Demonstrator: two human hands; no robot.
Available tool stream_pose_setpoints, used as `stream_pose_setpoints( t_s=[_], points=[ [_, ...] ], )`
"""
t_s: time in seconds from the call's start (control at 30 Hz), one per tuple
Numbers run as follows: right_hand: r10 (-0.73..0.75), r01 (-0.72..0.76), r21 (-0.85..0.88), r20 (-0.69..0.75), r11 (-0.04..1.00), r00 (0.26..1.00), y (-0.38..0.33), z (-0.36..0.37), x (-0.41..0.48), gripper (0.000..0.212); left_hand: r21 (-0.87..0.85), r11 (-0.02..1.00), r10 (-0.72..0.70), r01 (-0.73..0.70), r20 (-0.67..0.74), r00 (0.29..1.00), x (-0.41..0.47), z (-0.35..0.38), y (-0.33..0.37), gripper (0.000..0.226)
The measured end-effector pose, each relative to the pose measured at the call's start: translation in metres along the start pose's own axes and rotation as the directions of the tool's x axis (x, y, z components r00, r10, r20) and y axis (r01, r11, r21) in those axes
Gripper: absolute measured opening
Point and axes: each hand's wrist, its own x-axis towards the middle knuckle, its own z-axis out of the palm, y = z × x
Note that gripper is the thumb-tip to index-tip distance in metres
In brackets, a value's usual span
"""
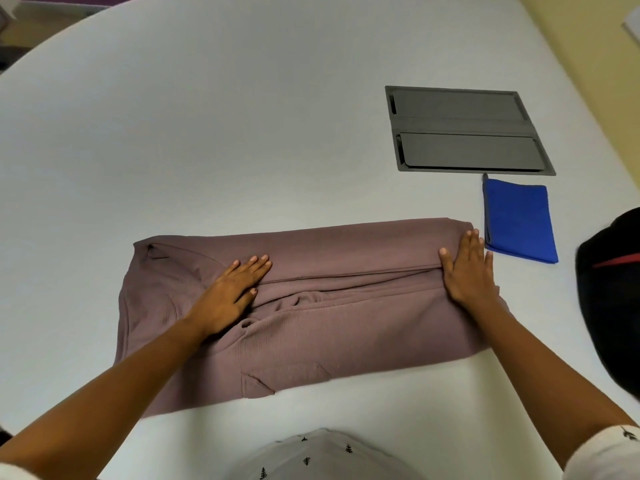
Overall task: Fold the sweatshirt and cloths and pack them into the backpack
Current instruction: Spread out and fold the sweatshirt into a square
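A mauve sweatshirt [346,327] lies folded into a long band across the white table [242,133], its sides turned in toward a middle seam. My left hand [232,292] rests flat on it left of centre, fingers apart. My right hand [465,268] presses flat on its right end. Neither hand grips the fabric. A folded blue cloth [519,223] lies on the table just right of the sweatshirt. A black backpack [613,299] with a red stripe shows at the right edge, partly cut off.
A dark grey cable hatch [464,129] with two lids is set flush into the table, behind the blue cloth. The table's curved edge runs along the far left, with yellow floor at the far right.
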Motion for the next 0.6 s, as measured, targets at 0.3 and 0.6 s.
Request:
stream_pose_setpoints(
  t_s=[0.3,0.6],
  points=[
    [-0.334,0.341,0.037,-0.129,0.939,0.934,-0.034,0.041,-0.110,0.068,-0.164,0.980,-0.143,0.112,-0.192,0.971,0.031,-0.014,0.059,0.036],
    [-0.116,0.123,0.028,-0.188,0.992,0.975,-0.007,0.062,-0.152,0.072,-0.085,0.966,-0.259,0.245,-0.316,0.913,-0.006,0.010,0.102,0.047]
  ],
)
